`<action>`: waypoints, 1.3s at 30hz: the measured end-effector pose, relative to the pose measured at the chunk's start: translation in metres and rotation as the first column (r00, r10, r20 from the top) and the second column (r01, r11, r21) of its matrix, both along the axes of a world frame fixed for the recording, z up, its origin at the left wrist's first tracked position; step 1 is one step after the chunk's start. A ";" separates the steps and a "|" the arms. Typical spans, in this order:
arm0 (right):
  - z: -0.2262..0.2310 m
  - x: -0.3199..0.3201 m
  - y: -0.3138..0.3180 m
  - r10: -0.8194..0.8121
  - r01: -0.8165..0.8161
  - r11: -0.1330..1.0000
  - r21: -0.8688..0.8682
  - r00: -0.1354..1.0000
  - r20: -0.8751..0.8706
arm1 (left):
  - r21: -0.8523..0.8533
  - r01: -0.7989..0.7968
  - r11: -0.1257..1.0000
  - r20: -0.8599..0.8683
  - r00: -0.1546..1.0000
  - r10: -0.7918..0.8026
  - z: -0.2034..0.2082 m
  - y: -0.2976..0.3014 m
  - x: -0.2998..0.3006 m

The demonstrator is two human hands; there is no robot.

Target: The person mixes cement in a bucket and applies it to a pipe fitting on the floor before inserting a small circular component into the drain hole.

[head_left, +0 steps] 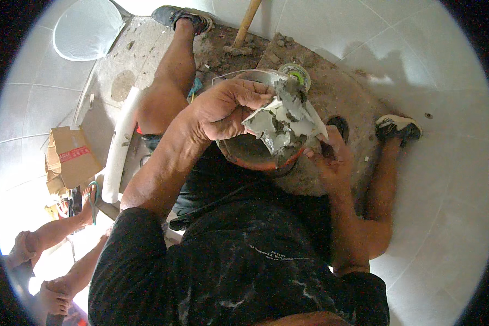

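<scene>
Between my two hands is a white, thin, sheet-like piece with ragged edges, smeared with lumps of wet grey mortar. I cannot tell what the white piece is made of. My left hand is closed on its left edge, thumb and fingers pinching it. At its lower right corner, my right hand grips it between thumb and fingers. Directly below sits a round bucket with an orange-red rim stretch and a wire handle, partly hidden by the hands and the piece.
A green-and-white roll stands behind the bucket. Farther off, a wooden-handled tool leans among rubble. To the left are a white pipe, a cardboard box and another person's legs. Tiled walls close in the right side.
</scene>
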State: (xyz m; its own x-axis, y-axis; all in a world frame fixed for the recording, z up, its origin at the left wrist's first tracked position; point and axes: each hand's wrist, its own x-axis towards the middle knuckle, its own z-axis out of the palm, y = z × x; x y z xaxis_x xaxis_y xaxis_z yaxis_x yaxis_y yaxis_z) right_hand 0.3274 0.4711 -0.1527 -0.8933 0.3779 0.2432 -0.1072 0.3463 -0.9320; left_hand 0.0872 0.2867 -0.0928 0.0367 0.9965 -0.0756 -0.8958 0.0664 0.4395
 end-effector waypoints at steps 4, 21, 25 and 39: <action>-0.007 0.003 0.006 -0.025 0.045 0.986 0.163 0.992 -0.124 | -0.032 -0.033 0.999 0.021 0.999 0.034 -0.007 0.002 0.002; 0.022 0.031 0.001 -0.033 0.057 0.964 -0.260 0.995 0.095 | -0.146 -0.256 0.956 -0.165 0.959 0.232 -0.006 0.004 -0.018; 0.021 0.028 0.003 0.227 -0.056 0.772 -0.633 0.955 0.192 | -0.072 -0.213 0.974 -0.013 0.977 0.213 -0.004 0.009 -0.007; 0.090 0.030 -0.018 0.041 0.220 0.847 -0.483 0.880 0.473 | -0.108 -0.657 0.746 -0.443 0.704 0.555 -0.037 0.019 0.007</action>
